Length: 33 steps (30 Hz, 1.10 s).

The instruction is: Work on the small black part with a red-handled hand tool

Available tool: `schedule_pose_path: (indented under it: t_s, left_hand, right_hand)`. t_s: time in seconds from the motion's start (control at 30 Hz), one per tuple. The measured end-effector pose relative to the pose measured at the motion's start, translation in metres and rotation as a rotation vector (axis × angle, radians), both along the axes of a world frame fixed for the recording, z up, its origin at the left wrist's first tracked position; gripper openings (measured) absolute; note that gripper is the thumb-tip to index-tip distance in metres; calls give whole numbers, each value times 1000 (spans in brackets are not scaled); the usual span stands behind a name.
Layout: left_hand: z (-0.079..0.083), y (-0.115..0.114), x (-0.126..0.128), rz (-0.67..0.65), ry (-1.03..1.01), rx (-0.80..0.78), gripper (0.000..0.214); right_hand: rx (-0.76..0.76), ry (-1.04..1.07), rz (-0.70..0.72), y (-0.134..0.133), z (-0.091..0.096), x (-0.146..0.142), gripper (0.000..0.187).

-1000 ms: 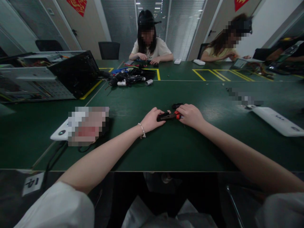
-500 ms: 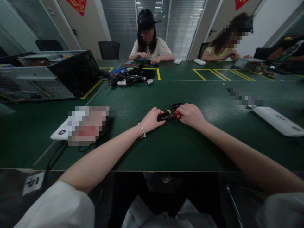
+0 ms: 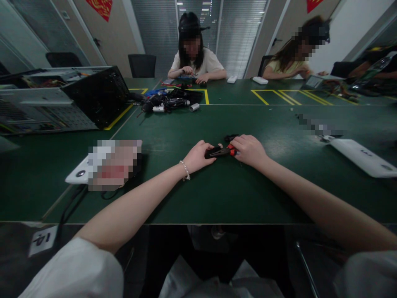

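Pliers [image 3: 222, 152] btwn hands, mid green table [image 3: 217, 198], long axis approx L–R, nose pointing L. R hand [image 3: 249, 150] gripping red handles [image 3: 233, 152]; L hand [image 3: 196, 157] holding blk part [image 3: 209, 153] at nose end. Nose in or just over part: can't tell. 2nd blk piece [image 3: 230, 137] just far of R fingers.

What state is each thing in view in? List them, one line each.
Left hand: closed around a black part
Right hand: closed on red-handled pliers
Red-handled pliers: held, tips at the black part; grip on it unclear
Computer case: open, inner parts showing
White cylinder: lying on its side
White device on the right: lying flat
Bracelet: worn, left wrist
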<state>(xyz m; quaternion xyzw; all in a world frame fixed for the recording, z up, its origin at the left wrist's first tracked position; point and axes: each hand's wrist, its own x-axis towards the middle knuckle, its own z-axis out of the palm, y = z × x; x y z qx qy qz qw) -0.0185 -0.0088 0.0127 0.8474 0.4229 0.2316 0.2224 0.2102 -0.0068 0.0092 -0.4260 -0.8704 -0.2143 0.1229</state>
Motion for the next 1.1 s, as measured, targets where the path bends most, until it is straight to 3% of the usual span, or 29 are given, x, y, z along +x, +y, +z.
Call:
schedule_pose_path:
  t_s: [1.1]
  left_hand:
    - [1, 0, 0, -4, 5, -19, 33]
  right_hand:
    - [-41, 39, -19, 1, -3, 0, 19]
